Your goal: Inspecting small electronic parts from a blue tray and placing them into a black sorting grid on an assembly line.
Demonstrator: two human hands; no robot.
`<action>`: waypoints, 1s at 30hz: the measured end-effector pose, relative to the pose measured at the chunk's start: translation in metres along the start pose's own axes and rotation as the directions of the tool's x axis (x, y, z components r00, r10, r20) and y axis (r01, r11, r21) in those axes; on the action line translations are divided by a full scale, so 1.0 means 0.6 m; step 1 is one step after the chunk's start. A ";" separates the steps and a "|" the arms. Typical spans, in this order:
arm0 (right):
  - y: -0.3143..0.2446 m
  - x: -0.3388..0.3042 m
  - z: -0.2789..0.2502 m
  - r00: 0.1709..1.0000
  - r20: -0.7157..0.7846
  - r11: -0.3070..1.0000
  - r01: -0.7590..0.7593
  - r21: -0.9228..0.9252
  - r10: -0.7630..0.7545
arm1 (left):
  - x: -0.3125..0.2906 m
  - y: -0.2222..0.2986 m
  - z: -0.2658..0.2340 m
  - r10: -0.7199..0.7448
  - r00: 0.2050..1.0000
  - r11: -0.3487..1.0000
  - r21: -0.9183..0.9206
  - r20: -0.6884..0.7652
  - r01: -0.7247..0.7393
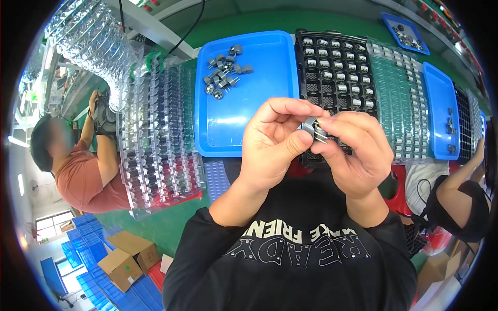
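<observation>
Both hands pinched one small metal part (311, 128) above the near edge of the blue tray (228, 129): left hand (275, 142) and right hand (358, 150) fingers closed on it. Its thin pins could bend, or it might slip down.

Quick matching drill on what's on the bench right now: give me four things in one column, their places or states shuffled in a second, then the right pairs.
Things:
1. small grey metal part with pins
2. loose pile of grey parts
3. black grid tray
4. stacks of clear plastic trays

Places or states:
A. left of the blue tray
B. pinched between the left hand and the right hand
C. far corner of the blue tray
D. right of the blue tray, many cells filled with parts

Pairs: 1-B, 2-C, 3-D, 4-A
</observation>
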State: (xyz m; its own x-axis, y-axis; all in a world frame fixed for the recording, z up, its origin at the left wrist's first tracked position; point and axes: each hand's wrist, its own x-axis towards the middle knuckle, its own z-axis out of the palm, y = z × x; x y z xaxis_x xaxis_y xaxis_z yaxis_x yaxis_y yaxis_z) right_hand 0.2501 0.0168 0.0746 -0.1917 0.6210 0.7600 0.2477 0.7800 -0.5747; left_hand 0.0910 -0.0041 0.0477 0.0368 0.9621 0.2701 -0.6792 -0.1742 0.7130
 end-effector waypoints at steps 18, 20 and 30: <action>0.214 0.057 0.014 0.900 0.323 0.868 -0.110 -0.485 0.294 | 0.156 0.030 -0.234 0.021 0.990 -0.462 0.877 -0.138 0.132; 0.243 0.050 0.051 0.851 0.382 0.810 -0.084 -0.581 0.362 | 0.171 0.009 -0.249 -0.025 0.983 -0.500 0.854 -0.182 0.146; 0.264 0.082 -0.099 0.807 0.213 0.757 -0.377 -0.534 0.551 | 0.166 0.045 -0.231 0.135 0.985 -0.238 0.961 -0.110 0.140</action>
State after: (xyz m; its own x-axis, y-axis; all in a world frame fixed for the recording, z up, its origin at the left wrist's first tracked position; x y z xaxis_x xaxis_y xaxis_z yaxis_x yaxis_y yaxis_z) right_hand 0.3364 0.1663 0.0390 -0.2203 0.9476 0.2315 0.7667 0.3149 -0.5595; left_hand -0.0254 0.1163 0.0039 -0.1361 0.9469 0.2914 0.8713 -0.0256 0.4901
